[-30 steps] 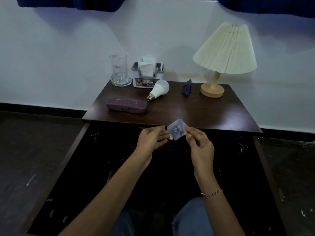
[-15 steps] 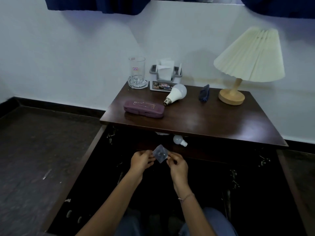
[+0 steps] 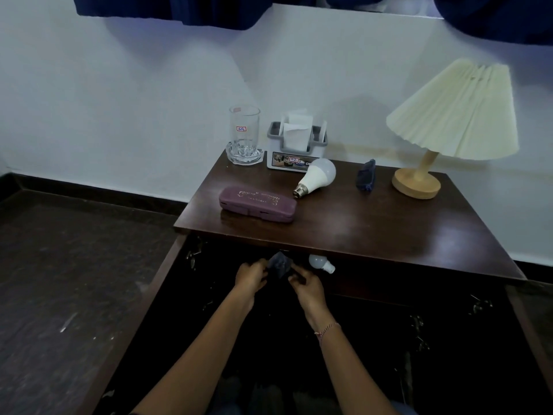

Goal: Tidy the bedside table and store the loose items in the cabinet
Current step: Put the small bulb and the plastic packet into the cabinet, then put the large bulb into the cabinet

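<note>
Pinched at opposite edges between the curled fingers of the left hand (image 3: 250,277) and the right hand (image 3: 308,286): a small translucent packet (image 3: 279,265), just below frame centre, at the mouth of the dark open cabinet (image 3: 389,295). Contents of the packet too dim to tell. Thin thread bracelet (image 3: 327,329) on the right wrist. Just right of the packet, inside the cabinet, a small white bulb (image 3: 321,262) lying on its side. Above, a glossy dark wooden tabletop (image 3: 374,232) carrying a purple glasses case (image 3: 257,204), a larger white bulb (image 3: 317,178) on its side, a dark blue item (image 3: 366,176), a clear glass (image 3: 244,136), a grey tissue holder (image 3: 296,145) and a lamp (image 3: 449,124) with a pleated cream shade at the right. Behind, a white wall (image 3: 134,100) with a dark skirting; navy curtain (image 3: 179,10) along the top edge; dark speckled floor (image 3: 74,280) at the left.
</note>
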Motion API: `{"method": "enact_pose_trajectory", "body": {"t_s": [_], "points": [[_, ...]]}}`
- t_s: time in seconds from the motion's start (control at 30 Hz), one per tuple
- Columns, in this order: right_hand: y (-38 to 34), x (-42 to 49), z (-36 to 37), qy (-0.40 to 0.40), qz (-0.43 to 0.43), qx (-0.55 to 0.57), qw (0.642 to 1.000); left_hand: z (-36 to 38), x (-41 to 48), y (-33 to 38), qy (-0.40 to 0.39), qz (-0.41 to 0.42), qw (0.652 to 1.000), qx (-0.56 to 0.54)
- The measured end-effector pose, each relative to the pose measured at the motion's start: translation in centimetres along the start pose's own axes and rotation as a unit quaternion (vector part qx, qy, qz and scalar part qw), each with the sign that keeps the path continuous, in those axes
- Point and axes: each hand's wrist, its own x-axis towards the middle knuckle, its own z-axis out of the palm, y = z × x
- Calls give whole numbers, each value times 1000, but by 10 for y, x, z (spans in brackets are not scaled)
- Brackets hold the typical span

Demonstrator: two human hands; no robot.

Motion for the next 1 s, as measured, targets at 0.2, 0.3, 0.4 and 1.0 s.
{"method": "enact_pose_trajectory", "body": {"t_s": [0.2, 0.3, 0.4, 1.0], "points": [[10, -36, -18, 16, -23, 22, 999, -4, -34, -18, -22, -4, 998, -64], [0, -47, -30, 19, -51, 31, 998, 0, -55, -19, -50, 1, 996, -69], [-16, -57, -41, 19, -79, 34, 996, 5, -76, -18, -65, 11, 996, -52], [-163, -17, -98, 69, -152, 151, 974, 77, -104, 150, -56, 285, 946, 142]]}}
